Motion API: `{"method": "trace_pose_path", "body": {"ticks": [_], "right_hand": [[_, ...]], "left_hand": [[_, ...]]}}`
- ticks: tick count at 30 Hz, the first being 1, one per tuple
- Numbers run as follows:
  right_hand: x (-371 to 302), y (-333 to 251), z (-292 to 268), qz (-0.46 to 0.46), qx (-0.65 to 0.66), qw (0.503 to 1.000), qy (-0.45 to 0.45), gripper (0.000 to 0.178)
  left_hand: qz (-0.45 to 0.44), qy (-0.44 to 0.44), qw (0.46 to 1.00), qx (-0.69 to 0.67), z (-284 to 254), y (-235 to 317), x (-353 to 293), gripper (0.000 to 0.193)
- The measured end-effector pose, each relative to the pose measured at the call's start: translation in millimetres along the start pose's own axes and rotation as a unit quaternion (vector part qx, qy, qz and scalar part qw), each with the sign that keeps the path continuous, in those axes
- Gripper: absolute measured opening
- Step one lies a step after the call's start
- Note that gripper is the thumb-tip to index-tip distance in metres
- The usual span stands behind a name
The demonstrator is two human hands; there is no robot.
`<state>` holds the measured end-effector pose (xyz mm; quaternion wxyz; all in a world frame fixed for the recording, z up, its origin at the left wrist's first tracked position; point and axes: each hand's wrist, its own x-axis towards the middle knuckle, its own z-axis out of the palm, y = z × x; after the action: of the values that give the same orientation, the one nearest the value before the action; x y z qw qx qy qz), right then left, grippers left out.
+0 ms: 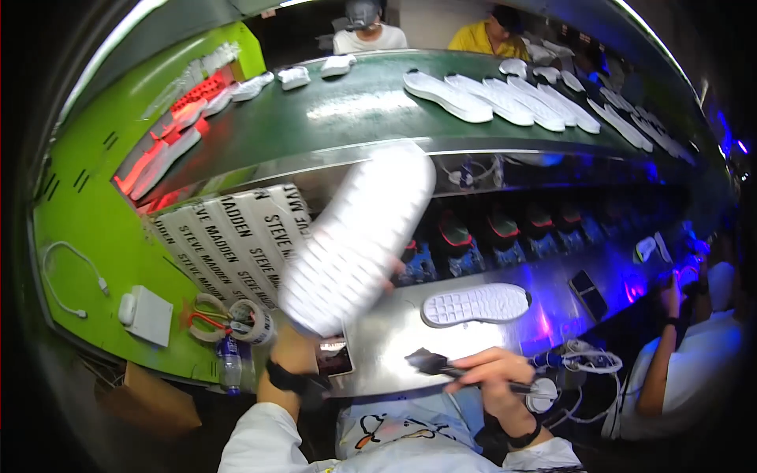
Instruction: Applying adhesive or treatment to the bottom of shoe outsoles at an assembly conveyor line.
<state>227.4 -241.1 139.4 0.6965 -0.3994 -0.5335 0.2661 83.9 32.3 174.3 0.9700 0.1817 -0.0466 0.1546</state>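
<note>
White, ridged, oblong shoe sole (359, 240) gripped in left hand (297, 347), slim black-headed brush (431, 363) pinched in right hand (495, 374), probably best steadied before any contact.

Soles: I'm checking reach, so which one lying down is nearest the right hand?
The white sole on the bench, just beyond the right hand; those on the belt lie farther off.

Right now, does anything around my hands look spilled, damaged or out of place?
Nothing looks spilled. The white cable stands out: it lies in untidy loops at the edge of the bench, right of your right hand. The held sole is too blurred to judge.
</note>
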Motion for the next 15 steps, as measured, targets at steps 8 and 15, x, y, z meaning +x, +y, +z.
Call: {"method": "trace_pose_path", "body": {"ticks": [8,15], "right_hand": [[-11,28,-19,0.027,0.028,0.974,0.222,0.014],[-22,25,-21,0.115,0.01,0.949,0.292,0.027]], "left_hand": [[0.214,0.006,0.844,0.493,83,12,124,0.037],[0.187,0.003,0.31,0.932,71,9,276,0.049]]}}
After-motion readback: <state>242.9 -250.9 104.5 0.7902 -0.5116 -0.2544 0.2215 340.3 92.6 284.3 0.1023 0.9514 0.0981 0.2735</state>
